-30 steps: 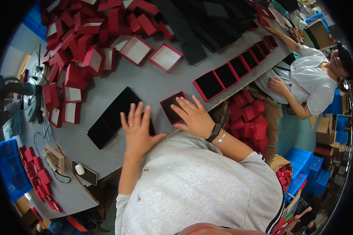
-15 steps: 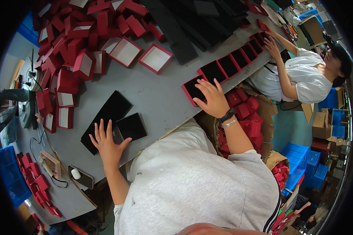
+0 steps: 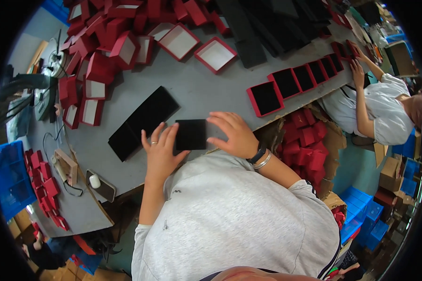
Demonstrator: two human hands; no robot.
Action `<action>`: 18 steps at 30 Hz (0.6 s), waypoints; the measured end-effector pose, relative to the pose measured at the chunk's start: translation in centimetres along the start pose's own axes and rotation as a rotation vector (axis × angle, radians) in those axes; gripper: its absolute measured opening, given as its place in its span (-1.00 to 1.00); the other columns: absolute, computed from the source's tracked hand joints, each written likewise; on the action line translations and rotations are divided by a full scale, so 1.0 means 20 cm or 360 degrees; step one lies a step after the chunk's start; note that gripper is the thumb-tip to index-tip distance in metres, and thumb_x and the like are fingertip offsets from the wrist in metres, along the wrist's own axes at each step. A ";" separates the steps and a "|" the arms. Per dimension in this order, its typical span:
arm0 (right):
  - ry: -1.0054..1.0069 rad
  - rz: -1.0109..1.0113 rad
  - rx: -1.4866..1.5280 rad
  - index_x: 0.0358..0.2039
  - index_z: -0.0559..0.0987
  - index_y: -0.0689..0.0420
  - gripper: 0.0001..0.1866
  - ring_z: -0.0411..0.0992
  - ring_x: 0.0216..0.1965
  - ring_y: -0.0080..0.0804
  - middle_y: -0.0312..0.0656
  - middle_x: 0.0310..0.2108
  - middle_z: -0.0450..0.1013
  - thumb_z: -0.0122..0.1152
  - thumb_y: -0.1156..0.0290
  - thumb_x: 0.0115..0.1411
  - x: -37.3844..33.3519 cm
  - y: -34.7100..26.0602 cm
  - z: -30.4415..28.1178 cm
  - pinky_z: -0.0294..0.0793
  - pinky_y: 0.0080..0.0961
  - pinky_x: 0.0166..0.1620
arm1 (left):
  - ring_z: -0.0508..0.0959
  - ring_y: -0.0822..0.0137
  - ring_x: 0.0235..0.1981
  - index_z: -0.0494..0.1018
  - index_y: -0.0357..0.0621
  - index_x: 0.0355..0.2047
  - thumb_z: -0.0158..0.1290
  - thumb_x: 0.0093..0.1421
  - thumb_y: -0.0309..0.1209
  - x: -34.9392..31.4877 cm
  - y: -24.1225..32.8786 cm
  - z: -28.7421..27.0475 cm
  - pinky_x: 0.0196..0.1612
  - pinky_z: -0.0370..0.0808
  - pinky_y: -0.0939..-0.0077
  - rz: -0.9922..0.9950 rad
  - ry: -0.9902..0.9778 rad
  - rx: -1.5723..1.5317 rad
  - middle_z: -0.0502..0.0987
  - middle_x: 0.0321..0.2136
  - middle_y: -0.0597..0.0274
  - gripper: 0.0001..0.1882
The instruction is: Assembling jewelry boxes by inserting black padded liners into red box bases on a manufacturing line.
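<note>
I see the left hand (image 3: 160, 151) and right hand (image 3: 233, 133) pinching a black square pad (image 3: 190, 134) between them, low over the grey surface (image 3: 197, 89). The black strip stack (image 3: 143, 122) lies just left, within reach; the filled red boxes (image 3: 295, 84) line the right edge.

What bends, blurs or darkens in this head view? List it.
Head view: fisheye bends the grey table edge and row of red boxes; black vignette rings the rim; lighting is even and soft; both hands and the black pad stay sharp.
</note>
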State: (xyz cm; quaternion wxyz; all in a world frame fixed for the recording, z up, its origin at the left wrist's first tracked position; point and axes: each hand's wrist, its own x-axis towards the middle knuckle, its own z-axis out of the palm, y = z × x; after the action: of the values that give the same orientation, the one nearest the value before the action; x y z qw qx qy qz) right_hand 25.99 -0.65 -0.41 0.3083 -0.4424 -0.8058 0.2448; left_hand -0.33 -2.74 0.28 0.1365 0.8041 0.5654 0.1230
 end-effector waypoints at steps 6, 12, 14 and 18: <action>-0.0270 0.0023 -0.0289 0.27 0.37 0.06 -0.18 0.14 0.32 0.06 0.04 0.31 0.19 0.49 0.29 -0.03 0.05 -0.05 0.18 0.27 -0.09 0.29 | 0.40 0.19 0.23 0.46 0.00 0.17 0.34 0.01 -0.13 0.02 0.00 0.01 0.39 -0.12 -0.33 0.0066 -0.0037 -0.0134 0.52 0.06 0.28 -0.31; 0.0051 0.0143 -0.0243 0.28 0.34 0.03 -0.13 0.19 0.23 0.08 0.03 0.17 0.22 0.50 0.37 -0.08 0.14 0.03 0.05 0.28 -0.08 0.27 | 0.27 0.11 0.34 0.41 0.01 0.23 0.41 -0.05 -0.11 0.03 -0.22 -0.11 0.41 -0.07 -0.10 -0.0271 0.0442 0.0178 0.39 0.25 0.23 -0.19; 0.0419 0.0165 -0.0261 0.29 0.32 0.05 -0.15 0.22 0.19 0.09 0.03 0.17 0.20 0.49 0.37 -0.04 0.28 0.11 -0.03 0.31 -0.08 0.24 | 0.22 0.09 0.38 0.35 0.06 0.30 0.37 0.01 0.00 0.00 -0.35 -0.07 0.41 -0.06 -0.11 -0.0506 0.0529 0.0199 0.35 0.29 0.22 -0.14; 0.0418 0.0153 -0.0550 0.25 0.35 0.09 -0.24 0.35 0.11 0.07 0.02 0.12 0.31 0.46 0.32 0.04 0.56 0.36 -0.05 0.34 -0.07 0.22 | 0.20 0.11 0.39 0.30 0.11 0.33 0.31 -0.01 0.18 0.02 -0.38 -0.01 0.40 -0.04 -0.17 -0.0625 0.0275 0.0507 0.34 0.30 0.25 -0.05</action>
State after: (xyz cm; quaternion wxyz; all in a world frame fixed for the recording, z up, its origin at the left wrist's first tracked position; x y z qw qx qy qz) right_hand 26.03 12.64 -1.42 0.3183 -0.5546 -0.7666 0.0578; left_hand -6.89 0.13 -2.27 -0.0192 0.6768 0.7325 0.0717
